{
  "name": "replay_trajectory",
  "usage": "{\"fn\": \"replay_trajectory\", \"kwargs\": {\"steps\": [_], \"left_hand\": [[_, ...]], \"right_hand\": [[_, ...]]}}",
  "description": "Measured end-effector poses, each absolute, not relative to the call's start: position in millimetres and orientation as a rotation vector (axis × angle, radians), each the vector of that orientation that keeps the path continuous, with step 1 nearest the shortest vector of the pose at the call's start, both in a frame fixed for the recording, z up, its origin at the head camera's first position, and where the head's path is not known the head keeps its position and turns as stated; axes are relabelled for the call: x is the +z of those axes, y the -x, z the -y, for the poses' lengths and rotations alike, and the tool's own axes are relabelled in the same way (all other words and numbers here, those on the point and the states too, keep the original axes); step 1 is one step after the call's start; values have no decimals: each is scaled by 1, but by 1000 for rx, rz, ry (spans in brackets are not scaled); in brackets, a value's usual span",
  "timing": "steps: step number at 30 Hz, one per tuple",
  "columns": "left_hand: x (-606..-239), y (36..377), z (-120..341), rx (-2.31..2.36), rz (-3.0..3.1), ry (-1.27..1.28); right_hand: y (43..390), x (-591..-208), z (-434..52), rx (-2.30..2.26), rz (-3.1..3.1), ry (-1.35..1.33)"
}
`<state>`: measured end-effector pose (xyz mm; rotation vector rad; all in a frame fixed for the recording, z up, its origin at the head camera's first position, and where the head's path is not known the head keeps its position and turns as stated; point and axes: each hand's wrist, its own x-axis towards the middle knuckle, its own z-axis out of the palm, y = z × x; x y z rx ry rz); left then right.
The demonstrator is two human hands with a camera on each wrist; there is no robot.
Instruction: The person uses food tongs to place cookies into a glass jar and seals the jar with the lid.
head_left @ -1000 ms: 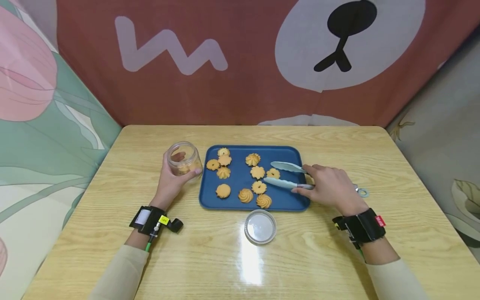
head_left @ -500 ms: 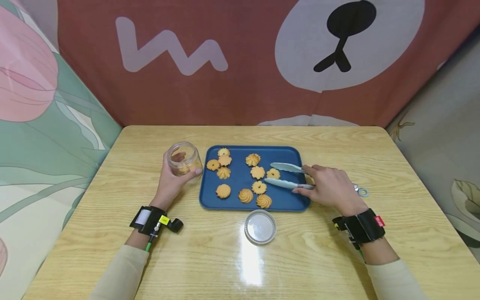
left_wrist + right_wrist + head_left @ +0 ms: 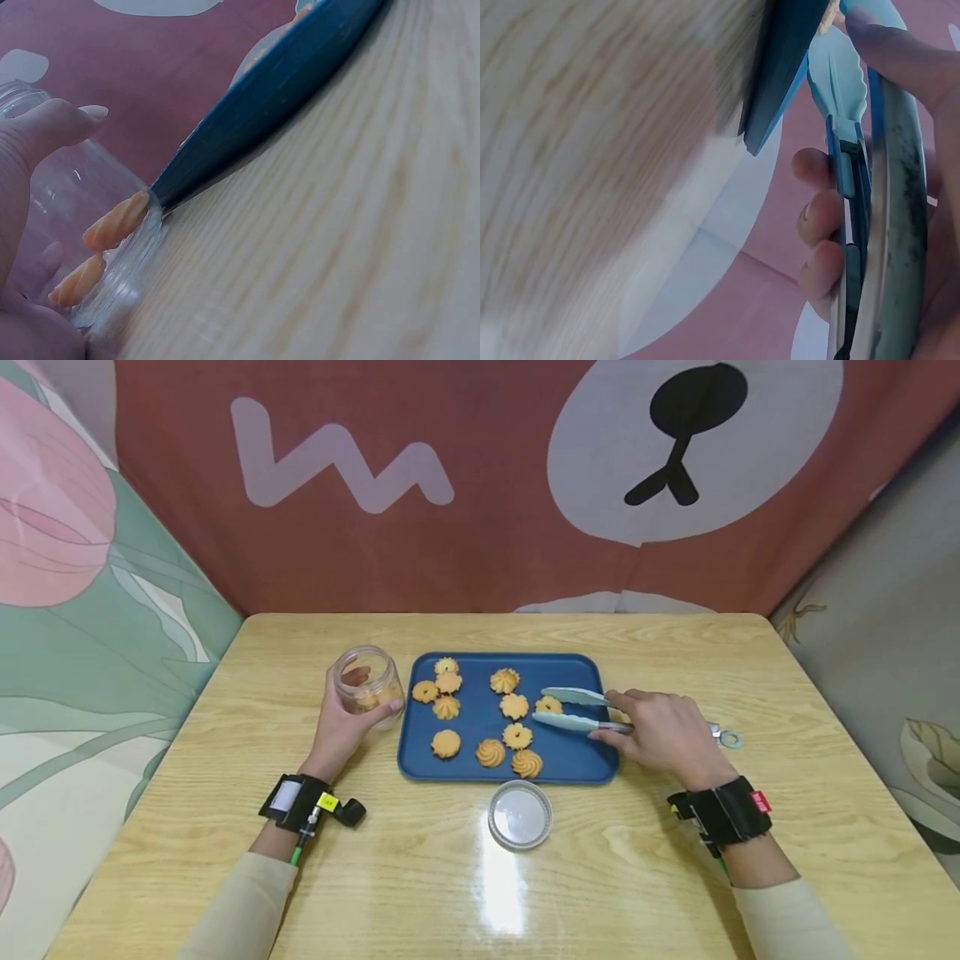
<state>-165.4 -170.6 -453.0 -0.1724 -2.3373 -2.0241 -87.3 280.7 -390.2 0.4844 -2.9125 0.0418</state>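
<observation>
My left hand (image 3: 341, 722) grips a clear jar (image 3: 372, 672) on the table, left of a blue tray (image 3: 480, 764). In the left wrist view, ridged cookies (image 3: 117, 221) lie at the bottom of the jar. My right hand (image 3: 663, 735) holds a pair of tongs (image 3: 573, 722) with pale blue tips over the tray's right side. The tong tips stand apart, one on each side of a flower-shaped cookie (image 3: 549, 704). In the right wrist view, the fingers curl round the metal arms of the tongs (image 3: 900, 187).
Several more cookies lie on the tray, among them a swirled cookie (image 3: 491, 752) and a round cookie (image 3: 446, 743). A round clear lid (image 3: 520, 815) lies on the wooden table (image 3: 405, 877) in front of the tray. A printed curtain (image 3: 495, 552) hangs behind the table.
The tong tips have drawn slightly closer together around the flower-shaped cookie, which has shifted a little to the right. My left hand and the jar have stayed in place.
</observation>
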Motion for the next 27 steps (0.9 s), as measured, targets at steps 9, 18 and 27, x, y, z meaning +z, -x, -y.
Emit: {"fn": "replay_trajectory", "kwargs": {"steps": [9,18,27], "left_hand": [[-453,167,172,-2001,2346,183],[-454,167,172,-2023,2338,173],[-456,166,172,-2037,2327,188]], "right_hand": [[89,-384,-278,40,2872,-484],[94,-374,-269,51,2803,-520],[102,-361,-251,39,2792,-554]]}}
